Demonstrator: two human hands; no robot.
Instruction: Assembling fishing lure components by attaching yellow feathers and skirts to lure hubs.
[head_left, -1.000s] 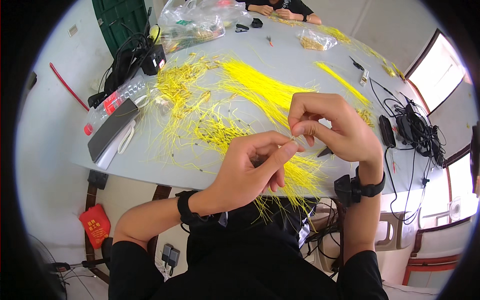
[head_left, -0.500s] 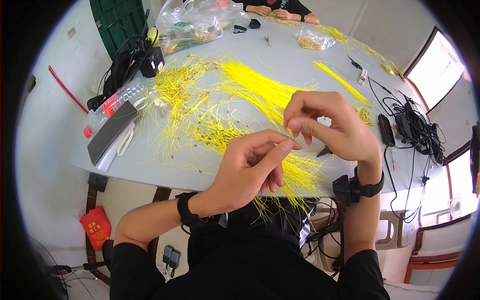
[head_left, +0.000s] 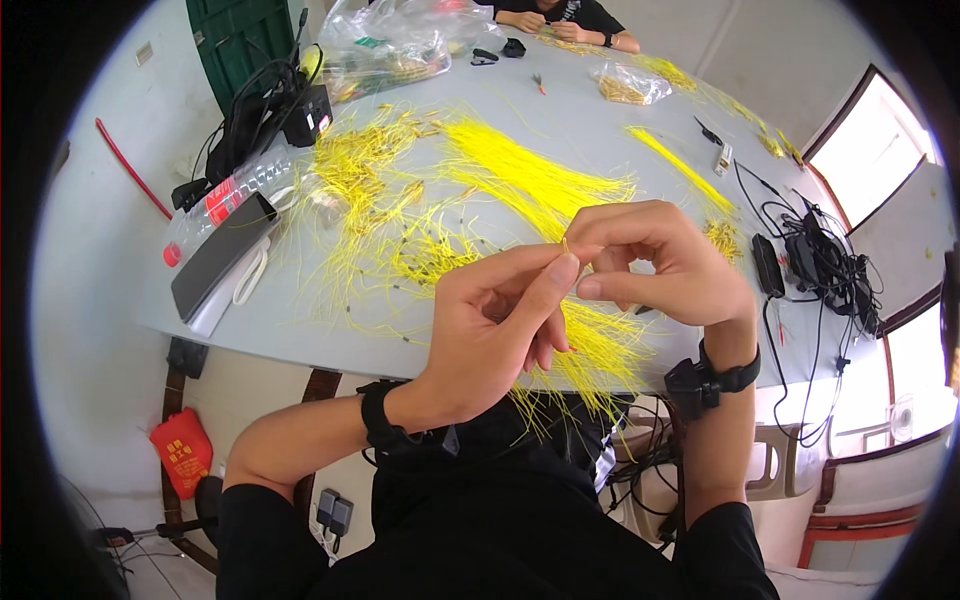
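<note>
In front of my chest, above the near edge of the table, my left hand (head_left: 500,325) pinches a thin yellow strand (head_left: 565,244) between thumb and forefinger, its other fingers curled. My right hand (head_left: 665,265) comes in from the right with bent fingers. Its forefinger reaches the left fingertips at the strand, while its thumb stays apart below, with a gap between. Nothing shows in that gap. Under both hands lies a bundle of yellow strands (head_left: 605,350) that hangs over the table edge. Behind them is a thicker yellow bundle (head_left: 530,170).
Tangled strands with small brownish ends (head_left: 365,175) lie left. A plastic bottle (head_left: 235,200) and a dark slanted box (head_left: 225,265) stand at the left edge. Black cables (head_left: 830,260) heap up right. Across the grey table (head_left: 590,125), another person's hands (head_left: 550,25) work near a clear bag (head_left: 630,85).
The right hand has shifted slightly down; its thumb has parted from its forefinger, which now meets the left fingertips. The left fingertips have risen slightly, still pinched.
</note>
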